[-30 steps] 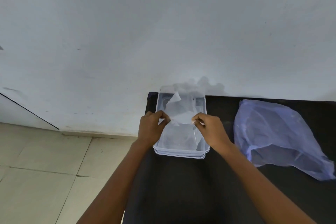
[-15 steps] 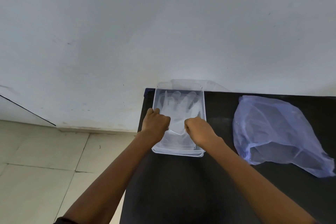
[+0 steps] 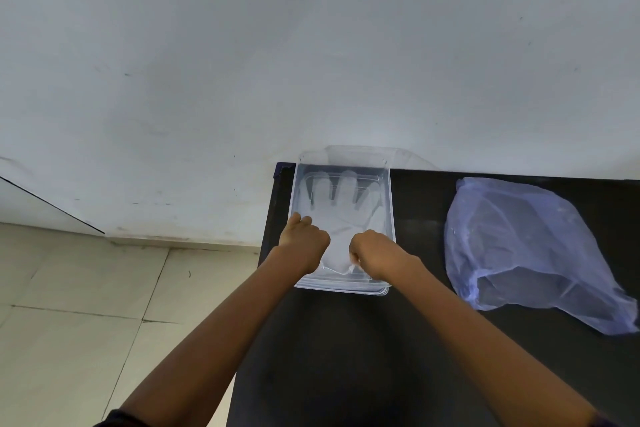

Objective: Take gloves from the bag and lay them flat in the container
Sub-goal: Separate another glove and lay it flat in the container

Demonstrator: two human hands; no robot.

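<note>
A clear plastic container [image 3: 390, 204] stands at the far left corner of the black table. A thin translucent glove [image 3: 343, 208] lies spread flat inside it, fingers pointing toward the wall. My left hand [image 3: 304, 240] and my right hand [image 3: 375, 255] are both down in the container's near half, each pinching a side of the glove's cuff. The cuff edge is partly hidden under my hands. A bluish plastic bag [image 3: 526, 253] lies crumpled on the table to the right of the container, apart from both hands.
The black table [image 3: 346, 357] ends just left of the container, with a tiled floor [image 3: 86, 305] below. A white wall [image 3: 311, 45] rises directly behind the container and the bag.
The glove was held up crumpled over the container a second ago. It has since come down and spread flat, and both hands have lowered toward the container's near end.
</note>
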